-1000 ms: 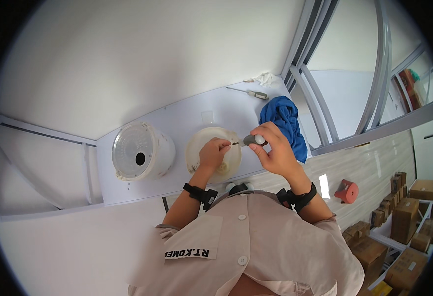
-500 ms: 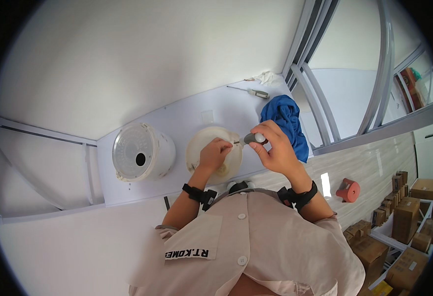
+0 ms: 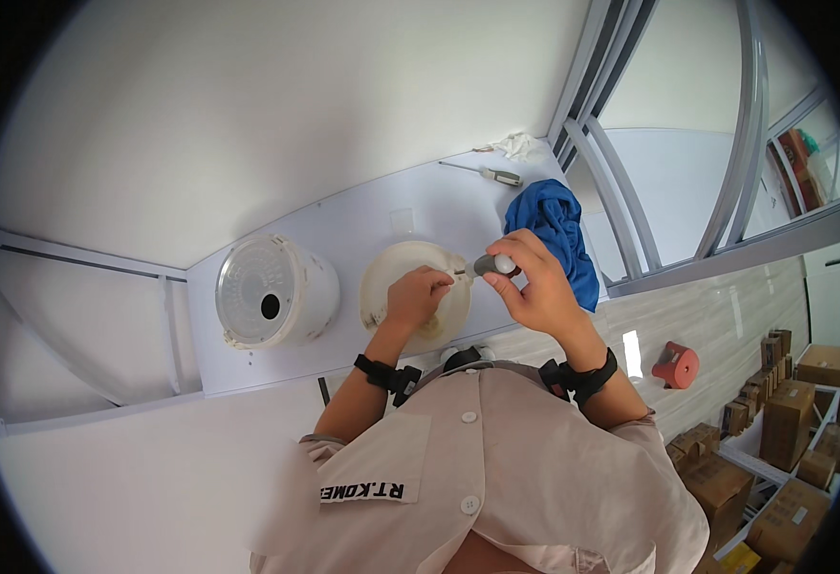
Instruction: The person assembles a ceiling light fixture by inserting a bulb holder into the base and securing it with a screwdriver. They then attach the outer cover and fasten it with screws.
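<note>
Gripping a screwdriver (image 3: 486,265) by its grey handle, the right hand (image 3: 542,292) has its thumb and fingers closed around the light butt end, while the shaft points left toward the other hand. The left hand (image 3: 418,295) is narrow, thumb and fingertips drawn together right by the screwdriver's tip; whether something small sits between them I cannot tell. Both the left hand and the tip are over a cream dish (image 3: 381,275), which lies on the white worktop (image 3: 358,222) in front of the person, its middle partly covered by that hand; whether the hand touches it is unclear. Left of the dish stands a white bucket (image 3: 316,301) with a clear lid (image 3: 248,273), a round black spot (image 3: 271,306) showing on it. Just beyond the dish lies a small clear square (image 3: 402,221). A crumpled blue cloth (image 3: 544,212) lies beyond the right hand, at the worktop's right end, with a spare driver (image 3: 503,177) and a white tissue (image 3: 520,146) farther back. Black straps (image 3: 592,383) circle both wrists. On the floor at right is a red stool (image 3: 676,365), near stacked cartons (image 3: 785,426).
</note>
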`<action>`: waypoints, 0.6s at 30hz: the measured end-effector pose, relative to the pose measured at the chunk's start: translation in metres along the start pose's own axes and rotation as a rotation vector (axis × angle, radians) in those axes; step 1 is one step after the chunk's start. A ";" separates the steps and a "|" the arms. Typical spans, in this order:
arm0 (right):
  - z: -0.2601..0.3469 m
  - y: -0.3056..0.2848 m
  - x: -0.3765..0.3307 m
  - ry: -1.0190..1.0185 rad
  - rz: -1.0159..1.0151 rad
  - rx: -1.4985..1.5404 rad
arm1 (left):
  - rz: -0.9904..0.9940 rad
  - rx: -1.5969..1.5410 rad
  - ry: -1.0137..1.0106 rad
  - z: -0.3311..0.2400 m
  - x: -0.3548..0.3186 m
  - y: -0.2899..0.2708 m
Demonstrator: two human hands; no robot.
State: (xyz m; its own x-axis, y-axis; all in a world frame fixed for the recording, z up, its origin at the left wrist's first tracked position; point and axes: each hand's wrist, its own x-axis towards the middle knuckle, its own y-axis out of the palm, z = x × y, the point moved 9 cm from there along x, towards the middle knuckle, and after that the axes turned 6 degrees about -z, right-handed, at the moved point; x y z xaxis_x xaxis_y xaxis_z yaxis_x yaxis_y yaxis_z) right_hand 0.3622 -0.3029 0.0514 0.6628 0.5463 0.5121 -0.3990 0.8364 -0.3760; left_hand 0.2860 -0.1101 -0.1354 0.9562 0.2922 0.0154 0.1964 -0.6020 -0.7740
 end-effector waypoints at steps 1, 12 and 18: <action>0.000 0.000 0.000 0.001 0.002 -0.002 | -0.006 0.011 0.006 -0.001 0.000 0.000; 0.002 -0.003 -0.005 -0.029 0.006 -0.006 | -0.006 0.023 -0.018 -0.002 0.000 0.000; -0.002 0.003 -0.008 0.001 0.041 -0.001 | 0.007 0.007 -0.075 0.011 0.002 0.005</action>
State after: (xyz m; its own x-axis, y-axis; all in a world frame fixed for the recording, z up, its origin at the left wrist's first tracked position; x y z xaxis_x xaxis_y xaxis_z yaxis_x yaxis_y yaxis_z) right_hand 0.3567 -0.3055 0.0448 0.6466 0.5804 0.4951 -0.4254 0.8130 -0.3976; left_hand 0.2861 -0.1046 -0.1455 0.9384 0.3435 -0.0376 0.1881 -0.5990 -0.7784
